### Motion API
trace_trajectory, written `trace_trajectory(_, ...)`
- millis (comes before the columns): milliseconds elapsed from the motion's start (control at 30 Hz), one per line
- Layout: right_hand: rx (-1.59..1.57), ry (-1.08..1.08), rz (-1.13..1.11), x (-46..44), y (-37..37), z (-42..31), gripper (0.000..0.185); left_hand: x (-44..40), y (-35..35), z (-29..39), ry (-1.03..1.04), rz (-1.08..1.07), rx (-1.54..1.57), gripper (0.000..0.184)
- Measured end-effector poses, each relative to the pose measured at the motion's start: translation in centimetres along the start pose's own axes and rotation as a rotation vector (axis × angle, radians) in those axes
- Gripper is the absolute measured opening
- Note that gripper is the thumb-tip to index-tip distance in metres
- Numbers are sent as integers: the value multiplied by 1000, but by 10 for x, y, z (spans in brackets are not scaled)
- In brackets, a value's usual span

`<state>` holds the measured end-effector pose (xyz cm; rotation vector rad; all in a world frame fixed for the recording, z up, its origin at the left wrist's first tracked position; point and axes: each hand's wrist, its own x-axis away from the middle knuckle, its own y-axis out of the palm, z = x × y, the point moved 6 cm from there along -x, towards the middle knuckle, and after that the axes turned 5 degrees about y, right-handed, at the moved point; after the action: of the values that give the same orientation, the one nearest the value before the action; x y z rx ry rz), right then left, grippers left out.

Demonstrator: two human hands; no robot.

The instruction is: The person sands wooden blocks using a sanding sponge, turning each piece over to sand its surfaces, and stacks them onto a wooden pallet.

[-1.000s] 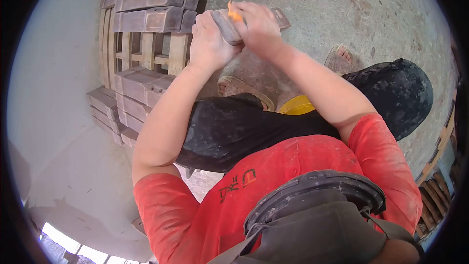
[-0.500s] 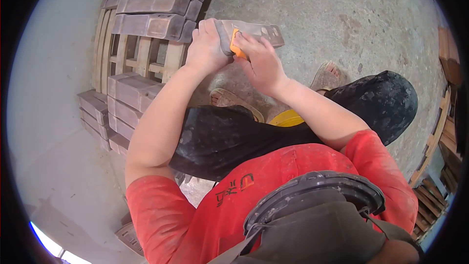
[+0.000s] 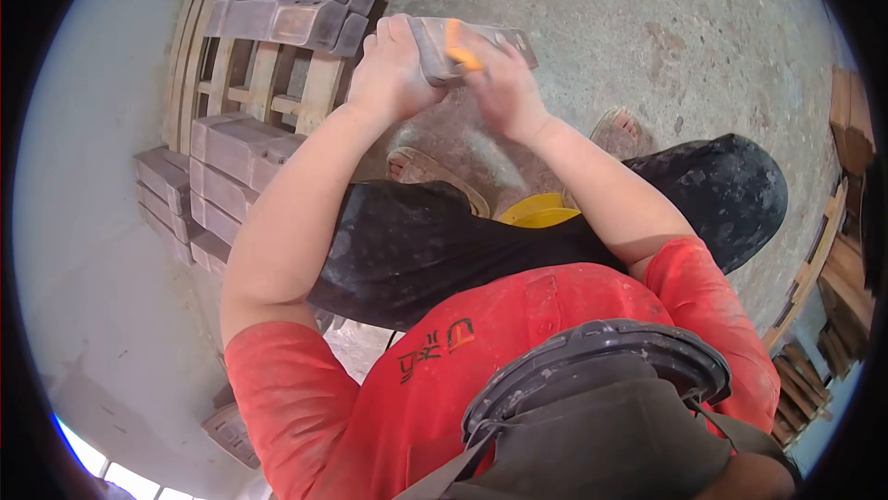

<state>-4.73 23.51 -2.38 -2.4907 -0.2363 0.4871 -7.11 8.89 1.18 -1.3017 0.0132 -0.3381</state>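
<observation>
The long, dusty block (image 3: 429,54), round-edged, is held above the rough floor (image 3: 601,28), its end gripped by the left hand (image 3: 387,73); the right hand (image 3: 507,98), blurred, clasps an orange tool (image 3: 464,59) at its face. Left, stacked blocks (image 3: 276,23) edge a slatted pallet (image 3: 264,74).

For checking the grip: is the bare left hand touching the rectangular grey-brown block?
Touching. The head view shows the bare left hand curled against one end of the rectangular grey-brown block, with no gap visible.

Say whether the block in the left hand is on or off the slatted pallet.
Off: the left hand grips the block over the floor, beside the slatted pallet.
</observation>
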Motion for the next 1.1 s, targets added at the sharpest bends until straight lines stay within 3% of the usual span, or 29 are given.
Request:
trace_trajectory(33, 110, 52, -64, 2, 7, 25, 34, 1, -1, -3, -10, 17, 5, 83)
trace_trajectory(67, -1, 277, -119, 4, 21, 62, 32, 4, -1, -5, -13, 20, -1, 83)
trace_trajectory(100, 6, 266, -123, -1, 18, 53, 32, 4, 0, -7, -11, 23, -8, 83)
trace_trajectory(167, 353, -85, -161, -13, 15, -13, 34, -1, 9, -16, 29, 53, -58, 83)
trace_trajectory(200, -31, -35, 17, -14, 2, -40, 32, -2, 16, -17, 76, 69, -107, 83)
trace_trajectory(300, -129, -127, 8, -6, 4, -26, 32, 5, 7, -15, -2, 12, 55, 82)
trace_trajectory(367, -14, -63, 70, -14, 9, 8, 32, 4, 9, -22, 32, 54, -4, 81)
trace_trajectory(433, -48, 522, -318, -20, 20, 39, 35, 13, 5, -18, 30, 88, 54, 79)
trace_trajectory(467, 130, 265, -211, -22, 22, 14, 38, 12, 5, -17, 15, 90, 59, 79)
trace_trajectory(500, 130, 276, -226, -19, 26, 1, 38, 10, 9, -20, 8, 76, 70, 79)
trace_trajectory(567, -59, -97, 39, -13, 15, -39, 40, 9, 16, -23, 59, 62, -5, 80)
trace_trajectory(600, 27, -153, 26, -10, 15, -30, 41, 11, 8, -19, 89, 75, -1, 80)
trace_trajectory(633, 25, -167, 41, -7, 18, -6, 41, 13, 4, -18, 94, 90, -16, 80)
trace_trajectory(667, 57, -5, 22, -5, 28, 34, 40, 16, 4, -21, 67, 108, 6, 80)
trace_trajectory(733, 57, 245, -43, -14, 23, 43, 40, 17, 5, -21, 41, 115, 41, 83)
trace_trajectory(767, 62, 248, -41, -16, 23, 39, 40, 11, 5, -23, 46, 114, 45, 83)
trace_trajectory(833, 27, -10, -22, -21, 11, -35, 40, 6, 12, -21, 126, 59, -9, 82)
trace_trajectory(867, -42, -56, 18, -19, 13, -37, 41, 8, 17, -20, 116, 49, 6, 82)
trace_trajectory(1000, 78, 187, -61, -25, 24, 36, 45, 7, 6, -18, 28, 106, 71, 77)
trace_trajectory(1100, -19, 128, 26, 5, 22, 2, 44, 12, 5, -13, 0, 78, 65, 77)
